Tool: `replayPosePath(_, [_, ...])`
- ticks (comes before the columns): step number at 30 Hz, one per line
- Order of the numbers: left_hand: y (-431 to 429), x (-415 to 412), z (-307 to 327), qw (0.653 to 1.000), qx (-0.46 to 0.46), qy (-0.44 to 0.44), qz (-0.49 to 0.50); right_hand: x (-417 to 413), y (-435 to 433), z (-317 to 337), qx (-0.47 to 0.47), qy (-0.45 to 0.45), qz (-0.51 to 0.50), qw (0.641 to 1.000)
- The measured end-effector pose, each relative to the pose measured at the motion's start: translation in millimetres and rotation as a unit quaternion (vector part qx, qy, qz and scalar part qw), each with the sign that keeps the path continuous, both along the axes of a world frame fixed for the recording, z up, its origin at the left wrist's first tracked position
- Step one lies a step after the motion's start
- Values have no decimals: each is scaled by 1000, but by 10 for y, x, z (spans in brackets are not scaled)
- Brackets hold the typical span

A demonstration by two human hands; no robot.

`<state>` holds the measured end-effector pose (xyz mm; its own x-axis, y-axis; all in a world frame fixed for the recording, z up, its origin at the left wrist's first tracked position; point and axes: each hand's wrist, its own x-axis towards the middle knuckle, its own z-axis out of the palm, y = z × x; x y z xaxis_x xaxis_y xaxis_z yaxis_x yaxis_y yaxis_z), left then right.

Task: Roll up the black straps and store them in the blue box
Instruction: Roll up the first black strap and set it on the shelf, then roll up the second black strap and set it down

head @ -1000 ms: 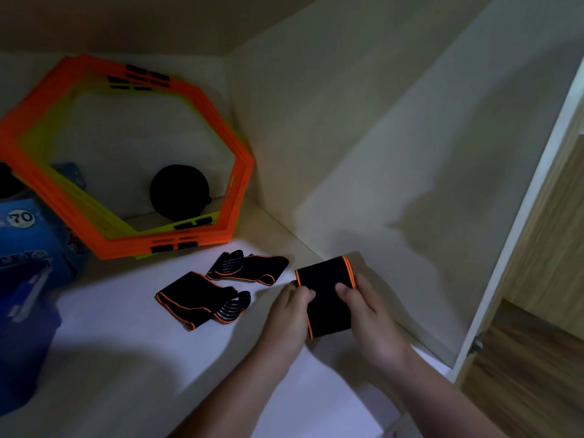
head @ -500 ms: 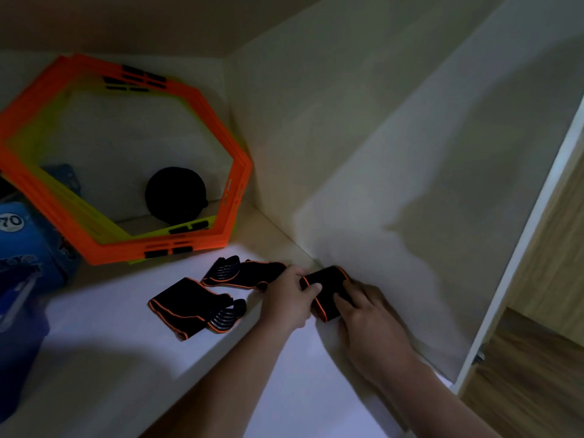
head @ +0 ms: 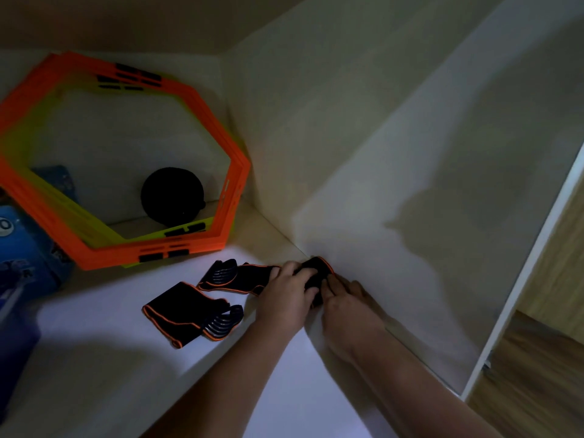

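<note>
Item: strap (head: 317,269), black with orange edging, part-rolled on the shelf (head: 110,358) tight against the side wall. I judge both grips are curled onto it to keep the roll from springing open, the left grip (head: 286,295) pinching its left side and the right grip (head: 347,306) its right, so the roll sits between the fingertips. The second strap (head: 249,276) and third strap (head: 186,316) lie loose to the left; the blue box (head: 22,248) is far left, well apart.
</note>
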<state>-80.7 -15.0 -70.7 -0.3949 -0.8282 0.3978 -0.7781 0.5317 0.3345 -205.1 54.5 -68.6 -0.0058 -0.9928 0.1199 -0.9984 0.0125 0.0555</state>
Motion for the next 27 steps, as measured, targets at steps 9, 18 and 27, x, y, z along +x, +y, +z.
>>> replayPosePath(9, [96, 192, 38, 998, -52, 32, -33, -78, 156, -3, -77, -81, 4, 994])
replayPosePath(18, [137, 925, 384, 997, -71, 18, 20, 273, -152, 358, -161, -86, 76, 980])
replayPosePath(27, [269, 1799, 204, 994, 107, 9, -15, 1109, -836, 279, -66, -122, 204, 969])
